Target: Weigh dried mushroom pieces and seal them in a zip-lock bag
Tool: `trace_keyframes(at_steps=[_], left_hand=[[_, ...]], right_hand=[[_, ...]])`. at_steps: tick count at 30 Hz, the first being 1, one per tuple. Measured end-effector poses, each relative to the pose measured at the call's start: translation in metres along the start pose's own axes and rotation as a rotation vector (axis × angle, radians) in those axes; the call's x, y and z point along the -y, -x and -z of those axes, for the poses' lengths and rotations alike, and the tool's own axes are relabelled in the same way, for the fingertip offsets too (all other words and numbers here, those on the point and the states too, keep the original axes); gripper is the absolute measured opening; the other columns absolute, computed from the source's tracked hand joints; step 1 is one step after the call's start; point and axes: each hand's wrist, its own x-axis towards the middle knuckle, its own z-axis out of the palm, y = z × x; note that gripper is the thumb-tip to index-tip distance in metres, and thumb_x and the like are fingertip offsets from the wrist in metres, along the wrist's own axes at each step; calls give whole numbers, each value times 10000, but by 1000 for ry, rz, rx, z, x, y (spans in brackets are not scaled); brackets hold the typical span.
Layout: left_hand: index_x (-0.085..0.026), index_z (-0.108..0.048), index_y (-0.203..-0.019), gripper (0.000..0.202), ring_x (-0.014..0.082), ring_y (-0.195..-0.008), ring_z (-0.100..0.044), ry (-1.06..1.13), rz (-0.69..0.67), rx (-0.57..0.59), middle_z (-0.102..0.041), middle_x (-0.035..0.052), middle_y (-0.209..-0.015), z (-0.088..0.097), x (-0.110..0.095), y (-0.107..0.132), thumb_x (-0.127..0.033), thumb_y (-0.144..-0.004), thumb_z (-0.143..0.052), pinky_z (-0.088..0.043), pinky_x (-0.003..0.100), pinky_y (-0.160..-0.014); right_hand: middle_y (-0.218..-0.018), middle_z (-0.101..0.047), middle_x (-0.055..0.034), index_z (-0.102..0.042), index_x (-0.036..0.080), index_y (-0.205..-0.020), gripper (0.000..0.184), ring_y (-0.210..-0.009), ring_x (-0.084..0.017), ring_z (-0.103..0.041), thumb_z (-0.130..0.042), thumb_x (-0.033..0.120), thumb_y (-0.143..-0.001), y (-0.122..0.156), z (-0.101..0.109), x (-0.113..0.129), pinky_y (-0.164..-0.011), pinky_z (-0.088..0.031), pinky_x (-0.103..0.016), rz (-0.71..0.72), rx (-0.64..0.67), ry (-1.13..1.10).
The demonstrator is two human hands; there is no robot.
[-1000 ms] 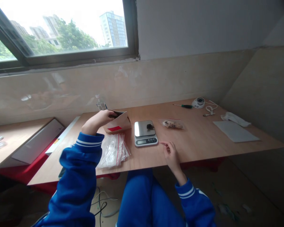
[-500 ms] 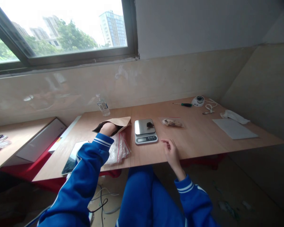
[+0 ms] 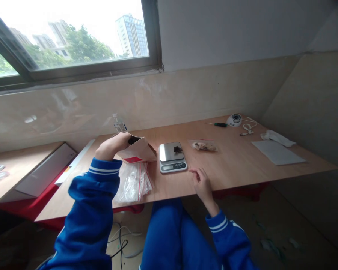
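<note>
left hand (image 3: 112, 146) lifted out, now gripping paper bag (image 3: 138, 150) mouth; contents hidden; right hand (image 3: 201, 182) half-curled, empty.

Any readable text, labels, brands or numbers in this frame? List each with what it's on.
None legible.
Scale: display and buttons too small and blurred to read.
Paper bag in the left hand: red label patch, no text that can be made out.
Bottle: label blurred.
Zip bags: red stripes only.

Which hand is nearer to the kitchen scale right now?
Right. The right hand rests on the table edge just in front of the scale, slightly to its right. The left hand is farther off to its left, holding the brown paper bag.
</note>
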Motion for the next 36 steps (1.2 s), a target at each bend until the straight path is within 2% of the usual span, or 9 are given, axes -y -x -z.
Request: trace_keyframes(at_steps=[3,5,10,13,16,20,24,31,36], left_hand=[[-237,-712,-696,96,235,-777,-640,-151,-80,188,-723,25,-801,11,-7,-6,-299,-684,-640,-477,331,-795],[-218,-714,-722,134,236,-770,-643,-255,-125,259,-725,36,-817,16,-11,-10,-288,-720,-600,-474,339,-791],[-217,-717,-858,239,206,-829,-654,-315,-173,284,-731,29,-931,25,-22,-9,-257,-782,-493,-460,299,-823],[-224,-705,-941,277,187,-871,-653,-336,-198,255,-724,20,-988,29,-27,-6,-280,-807,-470,-450,270,-842],[-217,-684,-1008,296,192,-890,-649,-336,-246,150,-711,35,-1024,27,-26,-3,-307,-839,-458,-448,273,-845],[-195,-649,-1060,291,217,-944,-626,-300,-301,-107,-680,76,-1052,17,-21,-2,-323,-853,-489,-450,308,-870],[-213,-596,-1141,310,214,-1041,-579,-211,-326,-338,-639,77,-1122,4,-19,-6,-322,-868,-499,-433,329,-927],[-239,-596,-1171,325,201,-1077,-585,-63,-318,-584,-634,57,-1172,-12,-20,-8,-340,-867,-547,-468,352,-935],[-268,-574,-1204,335,177,-1099,-592,84,-397,-728,-620,15,-1214,-26,-41,14,-305,-871,-561,-496,340,-946]], right_hand=[[-885,-605,-66,-605,218,-900,238,-860,-226,-591,-383,143,-863,0,0,1,-750,-500,-368,11,3,2],[-880,-607,-65,-605,213,-892,236,-862,-225,-592,-385,134,-858,0,0,1,-752,-499,-365,20,2,10],[-869,-607,-60,-605,204,-884,243,-847,-212,-602,-384,107,-850,0,-2,1,-742,-497,-343,50,4,33],[-867,-605,-60,-606,194,-887,245,-841,-203,-604,-383,99,-851,0,-2,1,-738,-496,-327,68,1,42],[-867,-606,-60,-606,193,-883,246,-839,-200,-604,-383,95,-852,0,-2,1,-735,-493,-320,67,7,61],[-852,-607,-55,-608,198,-864,251,-828,-200,-605,-383,89,-847,0,-3,1,-729,-488,-319,69,24,85],[-851,-603,-52,-613,197,-837,254,-819,-196,-603,-386,83,-839,1,-4,0,-730,-482,-317,65,41,96],[-849,-599,-54,-619,195,-832,251,-808,-198,-599,-389,95,-847,2,-5,0,-720,-476,-318,45,44,104],[-863,-600,-60,-616,196,-845,257,-823,-199,-593,-381,94,-858,2,-6,-1,-739,-474,-323,53,61,111]])
